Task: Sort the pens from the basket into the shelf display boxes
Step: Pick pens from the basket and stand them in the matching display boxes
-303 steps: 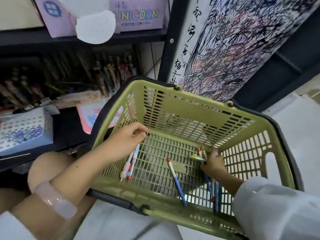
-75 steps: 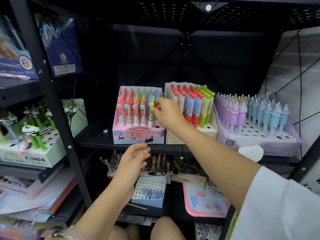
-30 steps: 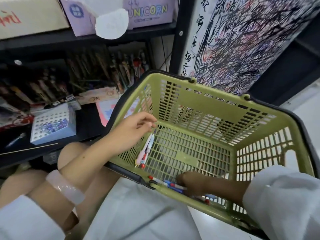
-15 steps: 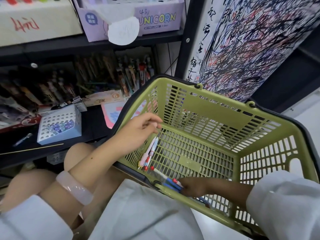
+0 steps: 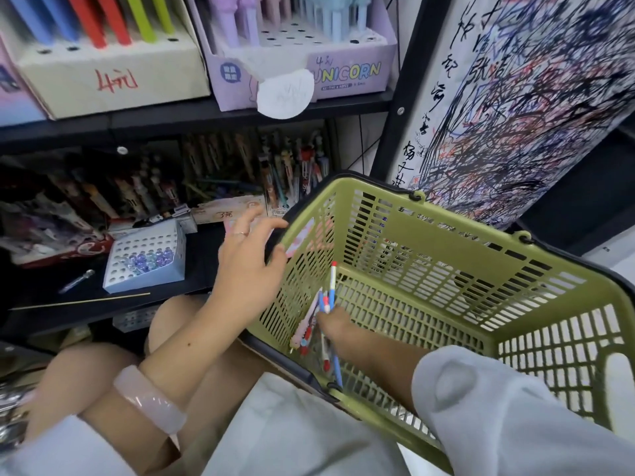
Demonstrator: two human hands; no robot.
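The green plastic basket rests tilted on my lap. My right hand is inside it at the near left corner, closed on a few blue-and-white pens with red tips that point up. Pink pens lie against the basket's left wall beside that hand. My left hand is outside the basket with fingers spread, touching its left rim. Above, on the shelf, stand a cream display box of coloured pens and a purple UNICORN box of pastel pens.
A white perforated box with glass beads and a thin stick lie on the lower black shelf, with dark pen boxes behind. A black shelf post and a scribbled test paper stand behind the basket.
My left hand has come out of the basket and onto its left rim. My right hand has slid left along the near wall and lifted the blue pens. The view has tilted up.
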